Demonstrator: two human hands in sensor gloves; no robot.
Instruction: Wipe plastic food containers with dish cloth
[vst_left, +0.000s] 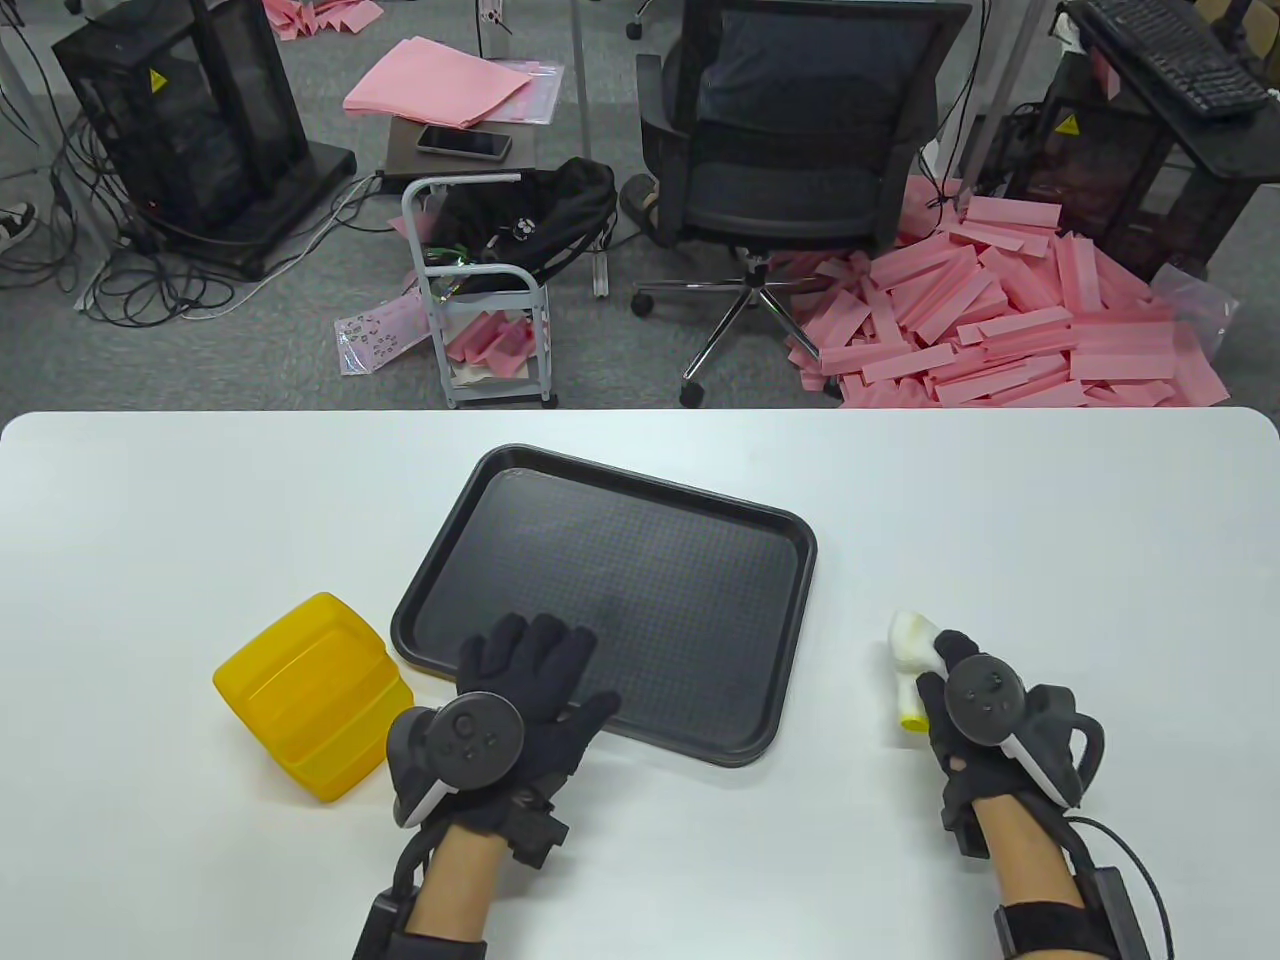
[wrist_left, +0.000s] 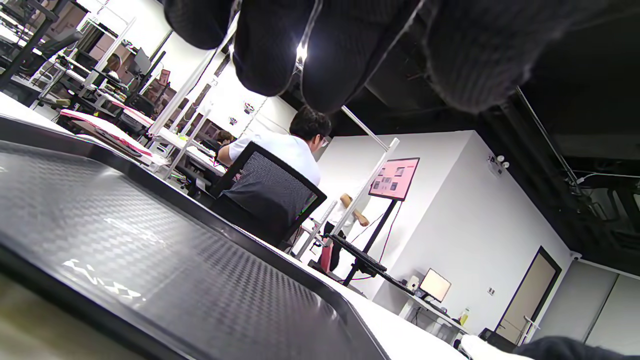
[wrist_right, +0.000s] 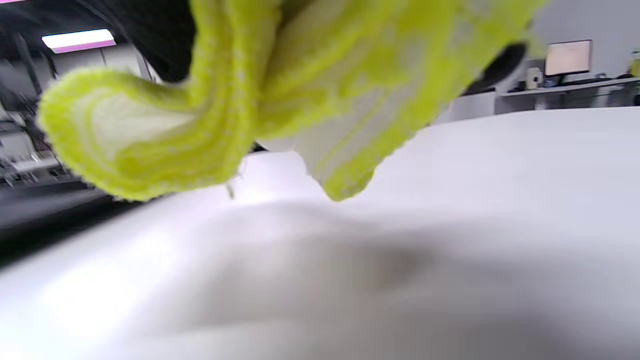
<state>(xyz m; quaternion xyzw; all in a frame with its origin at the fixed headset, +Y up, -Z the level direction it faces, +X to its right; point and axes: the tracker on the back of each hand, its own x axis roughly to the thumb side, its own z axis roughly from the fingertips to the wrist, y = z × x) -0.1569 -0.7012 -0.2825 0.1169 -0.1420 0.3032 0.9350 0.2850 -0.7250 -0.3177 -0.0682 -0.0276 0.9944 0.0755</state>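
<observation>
Stacked yellow plastic containers (vst_left: 300, 695) lie tilted on the white table, left of a black tray (vst_left: 620, 590). My left hand (vst_left: 535, 680) is open, its fingers spread over the tray's near edge, to the right of the containers and holding nothing; its fingertips (wrist_left: 270, 55) hang above the tray's textured floor (wrist_left: 125, 250). My right hand (vst_left: 950, 690) grips a bunched white and yellow-green dish cloth (vst_left: 912, 665) just above the table, right of the tray. The cloth (wrist_right: 250, 90) hangs in folds from the hand in the right wrist view.
The white table (vst_left: 1050, 560) spreads wide around the tray. Beyond its far edge are an office chair (vst_left: 790, 170), a small cart (vst_left: 480, 300) and a heap of pink foam strips (vst_left: 1000, 320) on the floor.
</observation>
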